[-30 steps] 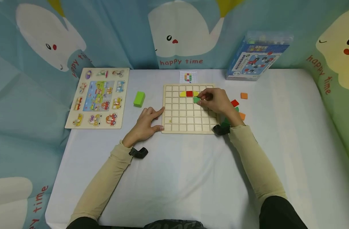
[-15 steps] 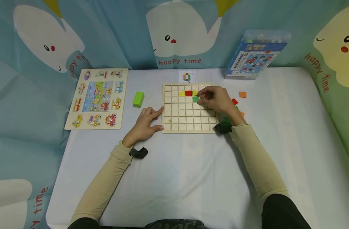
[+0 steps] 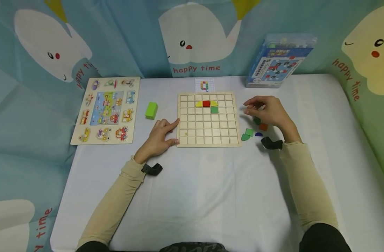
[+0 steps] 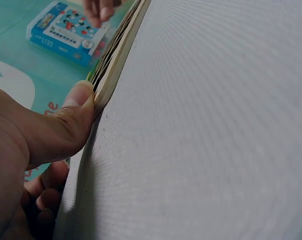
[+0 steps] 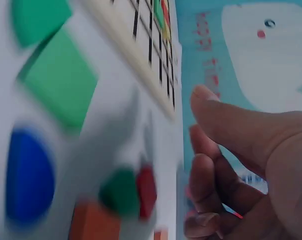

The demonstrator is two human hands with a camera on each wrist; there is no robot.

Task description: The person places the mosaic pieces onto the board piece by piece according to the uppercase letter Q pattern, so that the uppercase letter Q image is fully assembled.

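A wooden grid board [image 3: 207,134] lies flat on the table. Near its top, a red square tile [image 3: 206,103] sits between two yellow curved-edge tiles, with a green square tile [image 3: 214,110] below the right one. My left hand [image 3: 160,134] touches the board's left edge with thumb and index fingertips; the left wrist view has the thumb [image 4: 73,117] against the corner. My right hand [image 3: 269,110] hovers right of the board, fingers loosely bent, holding nothing visible. Beneath and beside it are loose tiles: a green square [image 3: 249,132], a green curved piece [image 3: 246,137], a blue half-round [image 3: 258,134] and an orange one [image 3: 263,127].
A small pattern card [image 3: 204,85] lies behind the board. Left of it are a green block [image 3: 151,110] and a wooden picture puzzle [image 3: 129,134]. A blue box [image 3: 277,66] stands at the back right, before a printed curtain.
My right hand has left the green square tile on the board and moved right, over the loose tiles. More of the right yellow tile shows. My left hand has stayed at the board's edge.
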